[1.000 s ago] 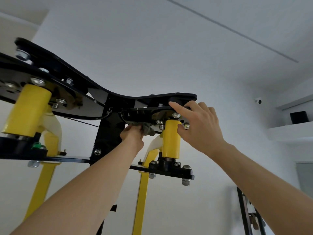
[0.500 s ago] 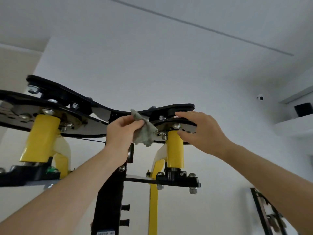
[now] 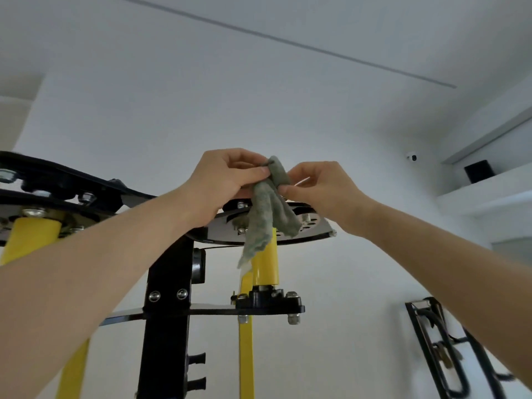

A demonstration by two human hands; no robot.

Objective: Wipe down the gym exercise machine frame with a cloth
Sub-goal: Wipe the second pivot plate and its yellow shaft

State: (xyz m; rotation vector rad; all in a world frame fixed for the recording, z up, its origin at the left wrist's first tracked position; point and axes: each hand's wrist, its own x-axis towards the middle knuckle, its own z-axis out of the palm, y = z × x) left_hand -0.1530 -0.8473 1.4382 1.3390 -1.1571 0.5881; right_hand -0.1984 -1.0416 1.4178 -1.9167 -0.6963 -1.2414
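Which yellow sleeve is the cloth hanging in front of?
The central yellow sleeve, under the round plate: the cloth hangs in front of its top. The left yellow sleeve stands clear.

One left hand (image 3: 221,180), one right hand (image 3: 322,188), one cloth (image 3: 267,214), two yellow rollers (image 3: 264,260) (image 3: 31,234), perhaps one camera (image 3: 412,157).

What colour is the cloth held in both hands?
Greyish green, a dull sage; the cloth shows best in the head view.
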